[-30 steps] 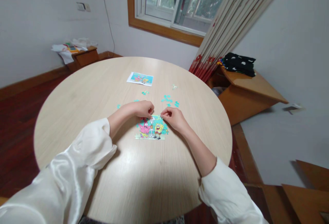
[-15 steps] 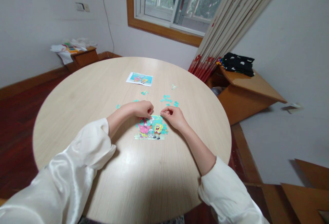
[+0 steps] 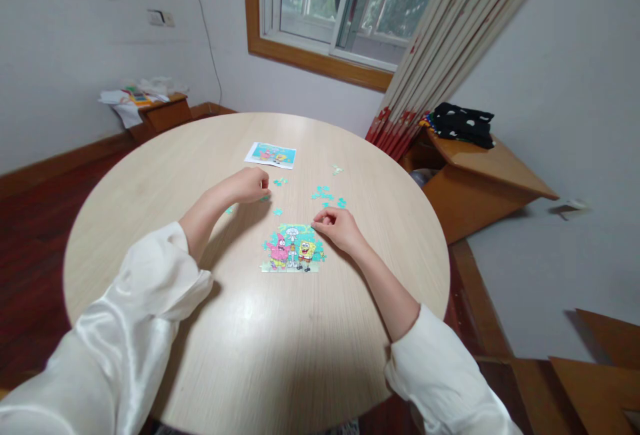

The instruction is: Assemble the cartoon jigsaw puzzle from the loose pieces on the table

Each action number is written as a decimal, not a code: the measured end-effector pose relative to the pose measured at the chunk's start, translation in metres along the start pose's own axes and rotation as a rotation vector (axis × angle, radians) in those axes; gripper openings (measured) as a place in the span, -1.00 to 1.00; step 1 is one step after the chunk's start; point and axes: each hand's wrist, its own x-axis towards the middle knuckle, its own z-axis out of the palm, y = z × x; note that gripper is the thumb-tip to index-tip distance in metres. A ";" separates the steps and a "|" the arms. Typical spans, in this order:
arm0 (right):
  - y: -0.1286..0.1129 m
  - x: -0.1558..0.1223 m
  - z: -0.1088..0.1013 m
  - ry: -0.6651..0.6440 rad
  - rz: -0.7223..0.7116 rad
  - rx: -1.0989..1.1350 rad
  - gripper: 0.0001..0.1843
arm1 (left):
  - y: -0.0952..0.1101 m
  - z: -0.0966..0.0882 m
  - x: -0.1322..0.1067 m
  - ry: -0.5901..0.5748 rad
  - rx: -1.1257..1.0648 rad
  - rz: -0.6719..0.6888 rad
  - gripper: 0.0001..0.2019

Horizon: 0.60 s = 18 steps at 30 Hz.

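Note:
A partly joined jigsaw puzzle [image 3: 293, 255] with a pink starfish, a tall pale figure and a yellow square character lies on the table, its outline uneven. My right hand [image 3: 339, 227] is at its upper right corner, thumb and forefinger pinched; whatever is between them cannot be made out. Farther up and left, my left hand [image 3: 253, 185] hovers with fingers closed, over a loose turquoise puzzle piece [image 3: 266, 199] it partly covers. Whether it grips anything is hidden. Between that hand and the puzzle lies another loose piece [image 3: 278, 212].
Several turquoise pieces [image 3: 324, 193] are scattered beyond my right hand, with paler pieces [image 3: 338, 170] behind. A printed picture card [image 3: 271, 154] lies farther back on the round wooden table [image 3: 165, 168]. Dark folded cloth [image 3: 463, 124] sits on a wooden cabinet at the right.
My left hand has left the puzzle's top edge and moved up and left to the loose pieces, uncovering the puzzle's top and a loose piece. My right hand has barely moved.

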 end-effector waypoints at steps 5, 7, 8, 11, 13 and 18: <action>-0.002 -0.002 0.000 -0.026 -0.039 -0.069 -0.94 | -0.007 -0.005 -0.001 0.040 0.054 -0.093 -0.76; -0.003 -0.003 0.001 -0.020 -0.051 -0.079 -0.94 | -0.010 -0.005 0.000 0.054 0.075 -0.123 -0.75; -0.003 -0.003 0.001 -0.019 -0.054 -0.084 -0.94 | -0.012 -0.005 0.001 0.057 0.081 -0.128 -0.75; -0.003 -0.004 0.002 -0.018 -0.064 -0.086 -0.93 | -0.016 -0.002 0.003 0.048 0.092 -0.126 -0.75; -0.002 -0.003 0.003 -0.014 -0.064 -0.069 -0.93 | -0.018 -0.001 0.005 0.043 0.100 -0.124 -0.75; 0.004 0.004 0.001 0.086 0.017 0.091 -0.88 | -0.023 -0.004 0.006 0.058 0.107 -0.139 -0.74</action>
